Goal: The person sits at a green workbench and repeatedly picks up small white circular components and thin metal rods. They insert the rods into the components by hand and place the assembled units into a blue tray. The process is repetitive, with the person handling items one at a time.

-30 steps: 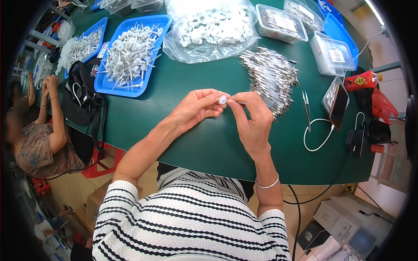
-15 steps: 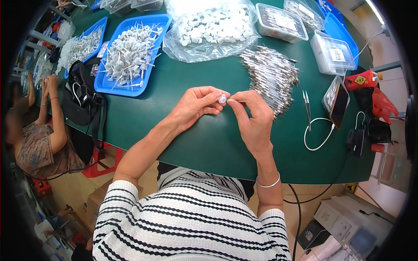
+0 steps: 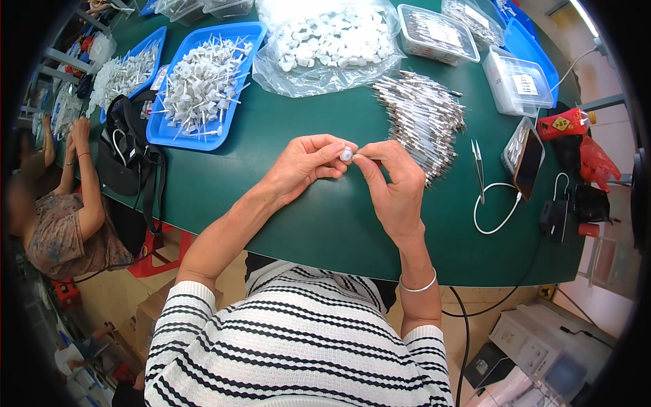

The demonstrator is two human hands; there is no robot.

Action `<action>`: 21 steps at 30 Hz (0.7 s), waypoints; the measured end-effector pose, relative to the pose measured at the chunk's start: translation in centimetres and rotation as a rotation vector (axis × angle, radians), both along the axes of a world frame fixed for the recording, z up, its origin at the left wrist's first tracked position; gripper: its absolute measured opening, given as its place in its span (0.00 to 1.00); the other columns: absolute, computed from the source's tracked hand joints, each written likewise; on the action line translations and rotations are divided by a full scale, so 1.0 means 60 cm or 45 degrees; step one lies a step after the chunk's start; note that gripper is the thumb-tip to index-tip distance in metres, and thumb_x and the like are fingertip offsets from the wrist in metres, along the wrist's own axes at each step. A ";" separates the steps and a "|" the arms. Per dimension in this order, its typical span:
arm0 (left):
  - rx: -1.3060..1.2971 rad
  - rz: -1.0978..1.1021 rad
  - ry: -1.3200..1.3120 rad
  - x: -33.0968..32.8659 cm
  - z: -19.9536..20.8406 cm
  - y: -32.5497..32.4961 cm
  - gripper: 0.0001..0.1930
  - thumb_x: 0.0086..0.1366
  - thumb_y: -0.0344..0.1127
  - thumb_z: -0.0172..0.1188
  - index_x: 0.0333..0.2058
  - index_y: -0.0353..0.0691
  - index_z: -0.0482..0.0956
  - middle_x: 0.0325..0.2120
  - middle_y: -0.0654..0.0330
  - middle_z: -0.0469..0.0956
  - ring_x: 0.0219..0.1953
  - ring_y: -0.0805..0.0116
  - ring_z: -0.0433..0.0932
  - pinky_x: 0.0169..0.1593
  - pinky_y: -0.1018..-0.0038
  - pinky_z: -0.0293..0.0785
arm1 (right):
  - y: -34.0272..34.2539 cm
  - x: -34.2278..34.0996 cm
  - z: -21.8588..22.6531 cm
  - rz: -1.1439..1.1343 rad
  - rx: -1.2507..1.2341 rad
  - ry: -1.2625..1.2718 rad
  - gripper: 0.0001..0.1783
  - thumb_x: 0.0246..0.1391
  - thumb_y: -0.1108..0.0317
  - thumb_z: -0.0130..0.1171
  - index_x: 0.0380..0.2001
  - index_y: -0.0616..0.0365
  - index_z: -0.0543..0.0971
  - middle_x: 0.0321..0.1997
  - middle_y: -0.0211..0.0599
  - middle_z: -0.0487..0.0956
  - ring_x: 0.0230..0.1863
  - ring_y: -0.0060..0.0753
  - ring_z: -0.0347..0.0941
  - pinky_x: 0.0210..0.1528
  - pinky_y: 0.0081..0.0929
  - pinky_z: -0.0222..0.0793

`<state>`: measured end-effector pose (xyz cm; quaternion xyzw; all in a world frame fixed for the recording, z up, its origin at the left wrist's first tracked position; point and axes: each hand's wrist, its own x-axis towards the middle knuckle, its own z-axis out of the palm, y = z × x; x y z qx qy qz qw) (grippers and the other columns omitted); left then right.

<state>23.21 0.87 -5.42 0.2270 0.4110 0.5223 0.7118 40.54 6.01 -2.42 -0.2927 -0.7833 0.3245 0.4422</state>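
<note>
Between thumb and fingers, my left hand point(image 3: 308, 160) holds a small white plastic cap point(image 3: 346, 154), its round face turned to the right. My right hand point(image 3: 394, 178) pinches a thin rod point(image 3: 369, 157) whose tip meets the cap; most of the rod is hidden by the fingers. Just behind my right hand lies a pile of slim metal-ended rods point(image 3: 424, 122). Farther back, a clear plastic bag point(image 3: 291, 83) is spread under many loose white caps point(image 3: 336, 42).
A blue tray point(image 3: 215, 140) of capped rods stands left, beside a black bag point(image 3: 129, 146). Tweezers point(image 3: 479, 169), a white cable point(image 3: 489, 231), a phone point(image 3: 527, 169) and clear boxes point(image 3: 519, 85) lie right. A co-worker point(image 3: 68, 224) sits at the far left.
</note>
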 end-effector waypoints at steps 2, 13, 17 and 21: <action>-0.011 0.006 -0.005 0.000 -0.002 0.000 0.13 0.66 0.37 0.57 0.42 0.32 0.79 0.31 0.62 0.79 0.31 0.79 0.78 0.39 0.83 0.78 | 0.000 0.000 -0.002 0.001 0.000 0.004 0.05 0.46 0.77 0.64 0.28 0.61 0.78 0.26 0.37 0.77 0.27 0.36 0.74 0.27 0.29 0.68; -0.023 0.033 -0.052 0.001 -0.003 0.001 0.13 0.65 0.36 0.58 0.43 0.31 0.78 0.31 0.61 0.79 0.32 0.78 0.78 0.39 0.83 0.78 | -0.002 0.001 -0.008 0.000 -0.146 0.080 0.05 0.47 0.78 0.64 0.29 0.61 0.79 0.29 0.37 0.79 0.27 0.32 0.76 0.29 0.24 0.72; -0.026 0.041 -0.054 0.000 -0.005 0.000 0.13 0.65 0.35 0.58 0.43 0.31 0.78 0.31 0.61 0.79 0.33 0.77 0.78 0.39 0.83 0.78 | -0.002 0.001 -0.009 -0.002 -0.158 0.085 0.05 0.46 0.79 0.64 0.29 0.62 0.79 0.29 0.37 0.80 0.27 0.32 0.76 0.30 0.24 0.72; -0.030 0.040 -0.052 0.000 -0.005 0.000 0.13 0.65 0.35 0.58 0.43 0.31 0.78 0.32 0.61 0.79 0.33 0.77 0.78 0.40 0.83 0.78 | -0.002 0.002 -0.007 0.012 -0.181 0.091 0.06 0.46 0.79 0.64 0.30 0.62 0.79 0.29 0.37 0.80 0.28 0.32 0.77 0.31 0.23 0.73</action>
